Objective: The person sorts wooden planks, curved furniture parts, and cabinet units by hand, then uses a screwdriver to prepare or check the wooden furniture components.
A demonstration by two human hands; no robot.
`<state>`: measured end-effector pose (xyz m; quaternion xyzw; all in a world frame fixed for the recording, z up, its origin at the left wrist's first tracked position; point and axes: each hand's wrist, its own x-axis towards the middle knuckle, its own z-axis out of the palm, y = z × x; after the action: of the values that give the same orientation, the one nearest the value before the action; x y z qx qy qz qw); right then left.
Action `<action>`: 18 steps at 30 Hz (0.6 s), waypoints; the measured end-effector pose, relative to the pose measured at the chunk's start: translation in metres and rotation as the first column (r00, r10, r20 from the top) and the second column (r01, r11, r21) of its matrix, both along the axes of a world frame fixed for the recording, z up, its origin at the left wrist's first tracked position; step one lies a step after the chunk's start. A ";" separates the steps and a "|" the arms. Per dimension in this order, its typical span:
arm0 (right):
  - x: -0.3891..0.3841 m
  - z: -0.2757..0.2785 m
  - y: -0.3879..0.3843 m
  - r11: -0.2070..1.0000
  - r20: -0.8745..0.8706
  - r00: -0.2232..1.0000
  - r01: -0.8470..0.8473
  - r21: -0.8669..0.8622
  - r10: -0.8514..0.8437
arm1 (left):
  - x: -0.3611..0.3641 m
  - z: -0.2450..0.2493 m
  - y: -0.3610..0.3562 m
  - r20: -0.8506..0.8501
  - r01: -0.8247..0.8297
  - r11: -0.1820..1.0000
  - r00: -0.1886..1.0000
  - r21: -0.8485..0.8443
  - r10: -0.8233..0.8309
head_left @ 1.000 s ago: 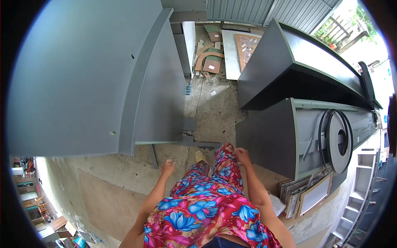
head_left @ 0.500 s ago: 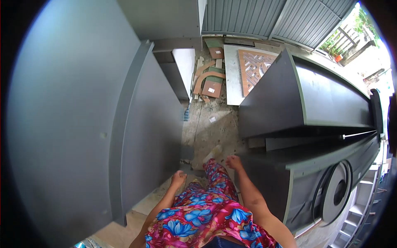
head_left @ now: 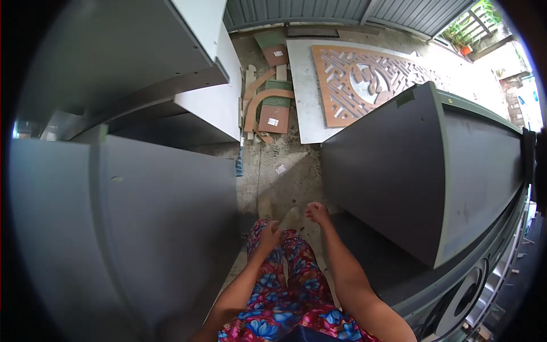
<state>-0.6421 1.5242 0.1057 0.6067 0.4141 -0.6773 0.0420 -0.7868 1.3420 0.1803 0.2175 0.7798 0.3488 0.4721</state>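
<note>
My left hand [head_left: 269, 235] swings low in front of my flowered trousers, its fingers loosely bent and apart, with nothing visible in it. My right hand [head_left: 317, 212] hangs ahead of the right leg, loosely curled, and also holds nothing that I can see. Nearest to it on the right is a large grey cabinet body [head_left: 387, 171], apart from the hand. To the left of my left hand stands a grey panel or cabinet side [head_left: 171, 199], which neither hand touches.
Ahead, cut board pieces [head_left: 277, 118] lie on the concrete floor [head_left: 285, 185]. A brown fretwork panel [head_left: 336, 94] rests on a white board [head_left: 302, 85]. Another grey cabinet [head_left: 142, 51] stands at upper left. A round ring-shaped part [head_left: 464, 299] sits at lower right.
I have stepped forward between the cabinets, and the fretwork panel shows more fully. My left hand has swung forward and right in front of my legs. The right hand stays ahead of me.
</note>
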 end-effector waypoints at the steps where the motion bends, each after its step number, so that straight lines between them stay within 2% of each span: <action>1: 0.000 -0.013 0.001 1.000 0.010 1.000 0.024 -0.016 -0.024 | 0.000 -0.014 0.007 0.014 -0.014 0.999 1.000 0.030 0.013; 7: -0.016 -0.069 0.013 0.990 0.018 0.995 0.102 -0.100 -0.100 | -0.010 -0.091 0.047 0.056 0.004 0.992 0.998 -0.123 0.003; 9: -0.014 -0.097 0.015 0.986 0.000 0.992 0.124 -0.108 -0.125 | -0.015 -0.111 0.061 0.019 0.051 0.988 0.999 -0.148 -0.048; 10: -0.015 -0.108 0.015 0.987 0.023 0.993 0.117 -0.111 -0.115 | -0.017 -0.121 0.064 0.008 0.074 0.983 0.997 -0.166 -0.074; 13: -0.027 -0.143 0.028 0.990 0.068 0.994 0.087 -0.110 -0.080 | -0.028 -0.157 0.076 0.145 0.018 0.981 0.989 -0.194 0.011; 16: -0.045 -0.166 0.042 0.993 0.071 0.995 0.072 -0.090 -0.066 | -0.048 -0.198 0.083 0.045 0.092 0.973 0.995 -0.210 -0.084; 18: -0.061 -0.179 0.052 0.993 0.049 0.995 0.089 -0.076 -0.085 | -0.068 -0.221 0.089 0.111 0.079 0.972 0.992 -0.223 -0.055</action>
<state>-0.7028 1.5765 -0.0732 0.6374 0.3595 -0.6800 0.0457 -0.8549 1.4309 -0.0407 0.1702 0.7811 0.2523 0.5452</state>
